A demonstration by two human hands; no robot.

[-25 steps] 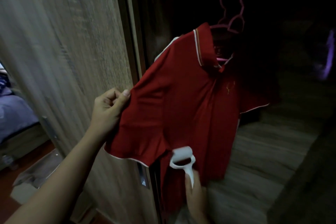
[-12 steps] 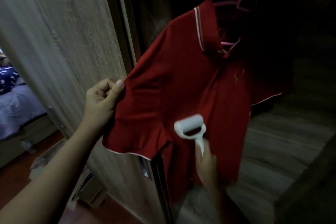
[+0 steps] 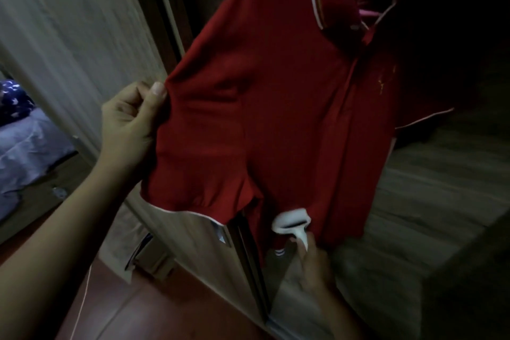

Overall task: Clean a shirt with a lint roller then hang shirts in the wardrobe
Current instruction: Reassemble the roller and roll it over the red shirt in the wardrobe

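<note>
Lint roller [image 3: 293, 220] now lower on red polo shirt [image 3: 276, 96], gripped by right hand [image 3: 314, 265]. Left hand [image 3: 132, 121] pinches sleeve; wardrobe door [image 3: 74, 25] stands behind.

Dim light. A pale wood-grain door panel [image 3: 77, 22] fills the left. Far left, a bed with bluish sheets [image 3: 24, 143]. Reddish-brown floor [image 3: 165, 309] lies near; the right interior is almost black.

both forearms bare to frame edge, no sleeves visible. left hand [image 3: 129, 121]: thumbnail short, unpainted. right hand [image 3: 314, 265]: blurred, no rings or watch discernible.
</note>
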